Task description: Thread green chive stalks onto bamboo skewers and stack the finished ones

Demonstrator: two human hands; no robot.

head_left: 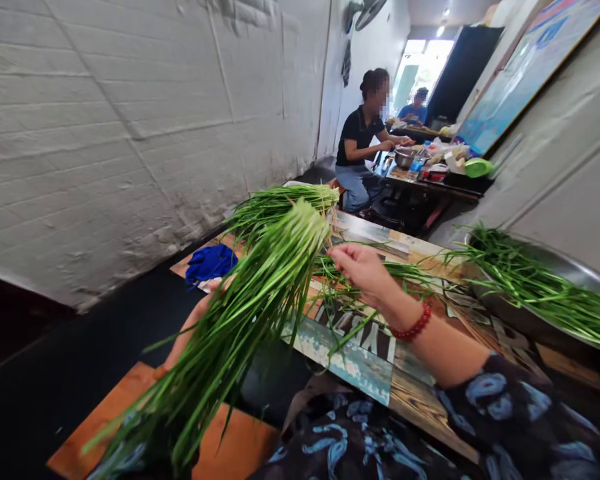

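Observation:
A large bunch of long green stalks [250, 300] slants across the view, its pale ends up at the centre and its leaf tips hanging toward the lower left. My left hand [221, 285] is wrapped round it from behind, mostly hidden by the leaves. Just right of the pale ends, my right hand [356, 265] is closed with thumb and fingertips pinched together at a thin strand too small to make out. Another green bunch [280, 203] lies behind on the patterned table [360, 367]. Loose stalks [405, 270] are scattered beyond my right hand.
A blue cloth [210, 264] lies at the table's left corner. At the right, a metal basin [570, 257] holds more green stalks. A wooden stool or bench [235, 440] shows below. Behind, a person [363, 140] works at another cluttered table [440, 183], with a second person farther back.

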